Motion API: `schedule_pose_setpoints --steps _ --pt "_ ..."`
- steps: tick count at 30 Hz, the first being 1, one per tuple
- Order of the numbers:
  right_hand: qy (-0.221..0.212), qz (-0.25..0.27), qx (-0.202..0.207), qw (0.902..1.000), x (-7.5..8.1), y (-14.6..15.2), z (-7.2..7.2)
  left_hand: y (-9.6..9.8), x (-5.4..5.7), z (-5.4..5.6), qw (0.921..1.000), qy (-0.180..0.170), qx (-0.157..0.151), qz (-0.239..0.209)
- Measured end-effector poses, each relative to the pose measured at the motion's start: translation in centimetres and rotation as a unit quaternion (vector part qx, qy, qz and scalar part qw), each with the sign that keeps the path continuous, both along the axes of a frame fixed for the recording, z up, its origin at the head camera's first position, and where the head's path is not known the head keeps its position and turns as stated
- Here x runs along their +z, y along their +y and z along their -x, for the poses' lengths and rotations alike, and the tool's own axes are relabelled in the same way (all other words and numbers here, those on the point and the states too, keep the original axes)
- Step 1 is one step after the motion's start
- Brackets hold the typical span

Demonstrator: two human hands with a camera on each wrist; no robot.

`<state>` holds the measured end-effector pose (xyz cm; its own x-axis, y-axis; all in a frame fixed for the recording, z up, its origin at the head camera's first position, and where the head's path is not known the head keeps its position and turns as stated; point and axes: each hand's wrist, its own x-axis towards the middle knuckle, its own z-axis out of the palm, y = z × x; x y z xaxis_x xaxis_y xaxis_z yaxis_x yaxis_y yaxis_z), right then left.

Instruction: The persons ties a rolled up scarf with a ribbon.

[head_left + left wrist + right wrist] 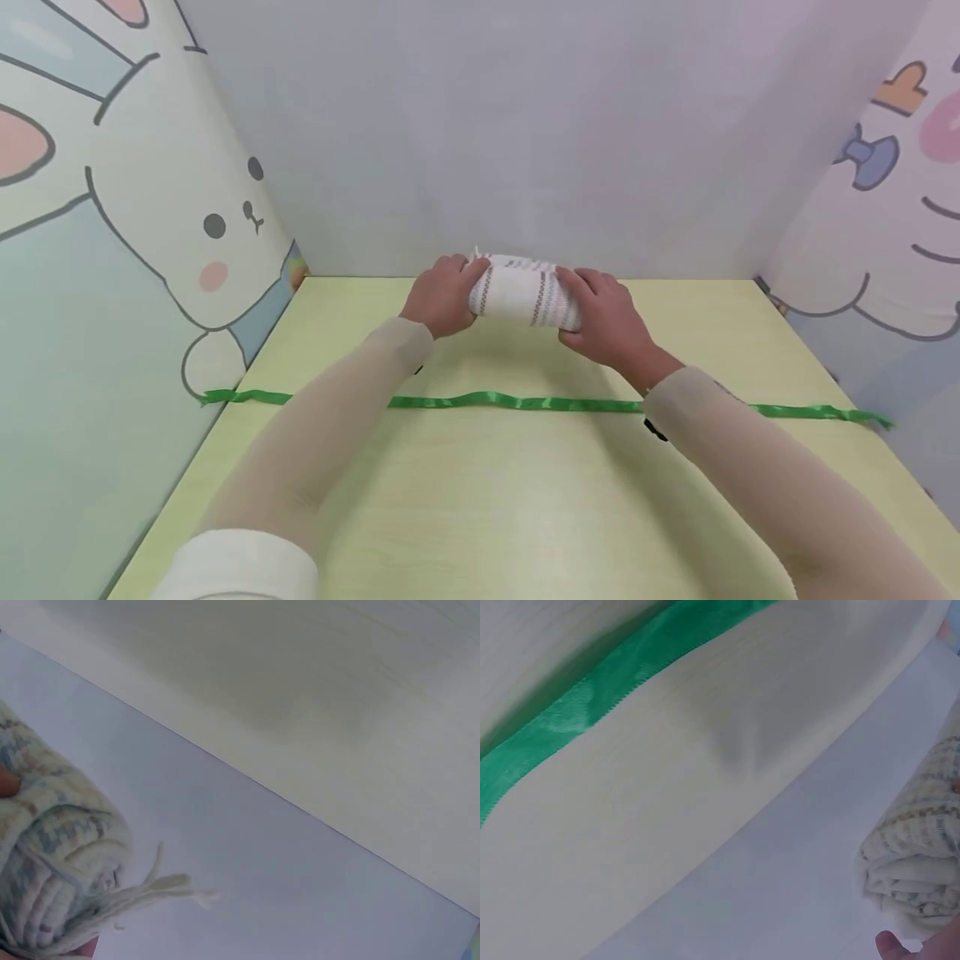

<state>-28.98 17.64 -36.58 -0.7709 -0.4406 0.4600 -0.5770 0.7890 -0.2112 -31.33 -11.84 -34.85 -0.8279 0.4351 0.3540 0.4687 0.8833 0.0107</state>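
Observation:
A rolled-up woven cloth [517,292], white with brown and bluish stripes, is held up over the far part of the table. My left hand [444,296] grips its left end and my right hand [606,317] its right end. In the left wrist view the layered end of the rolled cloth [52,855] shows, with loose fringe threads sticking out. The right wrist view shows the other coiled end of the cloth [919,855], with a fingertip [891,946] just below it. Most of both hands lies outside the wrist views.
A green ribbon [495,401] runs across the pale wooden table [480,492], under both forearms. A plain light wall [510,125] rises behind the table's far edge. Side panels with a cartoon rabbit [172,167] and another cartoon figure [870,217] stand left and right.

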Motion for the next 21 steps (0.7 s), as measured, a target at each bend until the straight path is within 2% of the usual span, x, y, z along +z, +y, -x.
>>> schedule_pose_setpoints --steps 3,6,10,14,16,21 --pt "0.058 0.019 0.031 0.9976 -0.2 0.5 -0.7 -0.5 0.2 -0.4 0.9996 0.018 -0.019 -0.014" --pt "0.115 0.03 0.065 0.9908 -0.4 0.7 -1.3 -1.1 0.2 -0.9 0.9982 0.043 -0.035 -0.026" --pt "0.185 0.043 0.108 0.9758 -0.5 0.8 -2.1 -1.8 0.5 -1.6 0.9952 0.068 -0.054 -0.044" --pt "0.244 0.031 0.145 0.9583 -0.7 1.3 -2.7 -2.2 0.6 -2.4 0.993 0.076 -0.069 -0.058" --pt "0.259 0.015 0.164 0.9519 -1.2 1.8 -2.9 -2.3 0.3 -2.8 0.9925 0.073 -0.078 -0.059" --pt "0.236 -0.014 0.211 0.9485 -2.7 2.6 -3.8 -2.7 -1.8 -3.7 0.9906 0.072 -0.103 -0.054"
